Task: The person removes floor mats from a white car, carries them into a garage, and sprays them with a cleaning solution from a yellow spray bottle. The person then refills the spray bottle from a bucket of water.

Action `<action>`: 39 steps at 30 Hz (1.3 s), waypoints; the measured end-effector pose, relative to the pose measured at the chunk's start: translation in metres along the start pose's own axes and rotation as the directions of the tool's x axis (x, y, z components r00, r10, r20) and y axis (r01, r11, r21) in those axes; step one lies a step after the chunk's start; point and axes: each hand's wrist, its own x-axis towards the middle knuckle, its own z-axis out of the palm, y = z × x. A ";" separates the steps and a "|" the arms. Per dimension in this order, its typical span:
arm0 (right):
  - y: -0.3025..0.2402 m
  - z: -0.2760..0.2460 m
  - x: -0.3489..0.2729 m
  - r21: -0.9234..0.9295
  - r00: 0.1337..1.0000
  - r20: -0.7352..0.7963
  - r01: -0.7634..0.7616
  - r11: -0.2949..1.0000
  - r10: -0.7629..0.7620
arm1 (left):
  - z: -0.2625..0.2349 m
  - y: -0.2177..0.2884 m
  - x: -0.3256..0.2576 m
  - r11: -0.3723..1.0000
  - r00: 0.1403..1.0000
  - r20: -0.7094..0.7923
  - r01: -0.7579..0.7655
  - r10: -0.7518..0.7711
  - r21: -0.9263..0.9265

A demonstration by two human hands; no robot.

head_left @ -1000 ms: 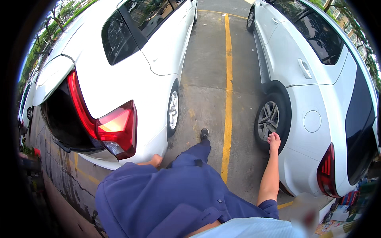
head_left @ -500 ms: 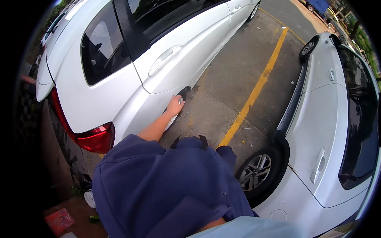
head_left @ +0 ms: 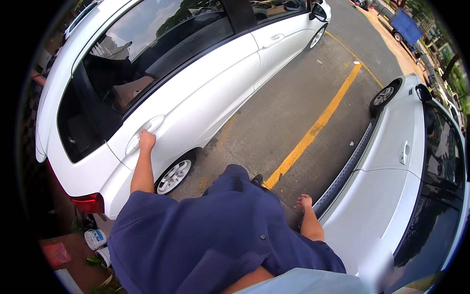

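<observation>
My left hand (head_left: 147, 140) is at the rear door handle (head_left: 155, 124) of the white car (head_left: 215, 83) on the left. Its fingers are bent around the handle, and the fingertips are hidden behind the hand. Below the handle is the car's rear wheel (head_left: 175, 177), with silver spokes. At my right side hangs my right hand (head_left: 304, 202), its fingers loosely curled and apart, with nothing seen in them. It is nearest to the side step (head_left: 338, 179) of the silver-white car (head_left: 387, 171) on the right.
A yellow painted line (head_left: 316, 130) runs along the grey pavement between the two cars. White buckets (head_left: 95, 238) and plants stand behind the left car. At the far right is a blue trailer (head_left: 406, 25). The left car's side mirror (head_left: 319, 13) sticks out ahead.
My left hand has risen from beside the rear wheel to the door handle. My right hand has come into view. I have moved forward between the cars, and the view has shifted.
</observation>
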 end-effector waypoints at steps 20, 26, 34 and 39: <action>-0.717 0.126 0.276 -0.557 0.692 0.527 0.719 0.415 -0.493 | 0.090 0.102 -0.125 0.922 0.921 -0.197 0.364 -0.336 0.129; -0.900 0.276 0.248 -0.419 0.202 0.788 0.867 -0.267 -0.582 | 0.123 0.246 -0.307 0.782 0.761 -0.279 0.621 -0.586 0.049; -0.961 0.360 0.297 -0.374 0.237 0.926 0.680 -0.631 -0.294 | 0.177 0.452 -0.427 0.559 0.531 -0.285 0.829 -0.798 -0.018; -0.970 0.383 0.292 -0.162 0.106 0.987 0.653 -0.740 -0.122 | 0.206 0.565 -0.484 0.465 0.421 -0.319 0.882 -0.849 -0.074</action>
